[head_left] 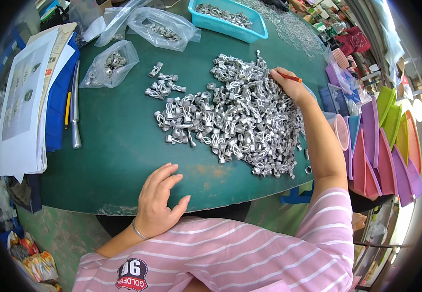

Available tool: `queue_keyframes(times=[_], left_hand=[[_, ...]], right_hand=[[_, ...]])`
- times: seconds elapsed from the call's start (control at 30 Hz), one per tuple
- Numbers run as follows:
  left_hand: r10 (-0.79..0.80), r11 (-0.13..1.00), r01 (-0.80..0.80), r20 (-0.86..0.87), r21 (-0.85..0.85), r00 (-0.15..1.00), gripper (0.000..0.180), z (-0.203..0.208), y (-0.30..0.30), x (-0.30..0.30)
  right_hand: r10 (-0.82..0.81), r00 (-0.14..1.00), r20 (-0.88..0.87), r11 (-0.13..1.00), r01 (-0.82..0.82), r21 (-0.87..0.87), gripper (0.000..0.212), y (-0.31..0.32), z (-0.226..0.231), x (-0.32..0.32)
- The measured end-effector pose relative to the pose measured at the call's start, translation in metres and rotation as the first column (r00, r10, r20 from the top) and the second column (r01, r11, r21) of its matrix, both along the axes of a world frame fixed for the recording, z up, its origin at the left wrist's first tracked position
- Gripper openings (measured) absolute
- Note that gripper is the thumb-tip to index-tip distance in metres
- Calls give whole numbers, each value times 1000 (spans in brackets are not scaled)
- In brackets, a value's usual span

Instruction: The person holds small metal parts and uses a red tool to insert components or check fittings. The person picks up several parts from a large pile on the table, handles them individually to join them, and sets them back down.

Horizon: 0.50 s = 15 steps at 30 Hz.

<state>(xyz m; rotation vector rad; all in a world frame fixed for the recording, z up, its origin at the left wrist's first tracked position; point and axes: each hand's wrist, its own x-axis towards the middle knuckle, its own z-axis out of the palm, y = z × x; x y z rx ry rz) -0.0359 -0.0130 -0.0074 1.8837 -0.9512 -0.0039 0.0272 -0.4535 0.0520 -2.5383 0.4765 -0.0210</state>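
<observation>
Right hand: your right hand [289, 85] is closed in a pinch on a thin orange-red pencil-like stick [293, 77], and rests at the far right edge of the heap.
Left hand: your left hand [158, 200] lies open, palm down, fingers spread, on the near edge of the dark green round surface [113, 155]; it holds nothing.
Work pieces: the large heap of small silver-grey cast metal parts [240, 121] sits at the centre of the surface, spreading from your right hand down toward the near rim.
Key relation: the heap lies ahead and to the right of your left hand, well apart from it; your right hand touches the heap's far side, so it is the nearer one. The stick's long axis runs roughly left to right, tip pointing away to the right.
Sorted group: a smaller loose cluster of the same parts [165, 85] lies left of the heap, apart from it.
Surroundings: clear plastic bags holding parts [111, 65], a turquoise plastic tray of parts [257, 30] at the far side, a stack of white papers [23, 107] at left, coloured plastic trays [391, 155] stacked at right.
</observation>
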Motion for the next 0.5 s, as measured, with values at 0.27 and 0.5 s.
queue_keyframes(times=[0.27,0.5], left_hand=[[-1,1000,1,7,11,1000,45,-1,-1,1],[3,999,-4,-14,-45,1000,39,-3,-2,0]], right_hand=[[-20,1000,-14,998,20,66,21,1,1,3],[68,994,89,996,-73,52,22,9,-1,0]])
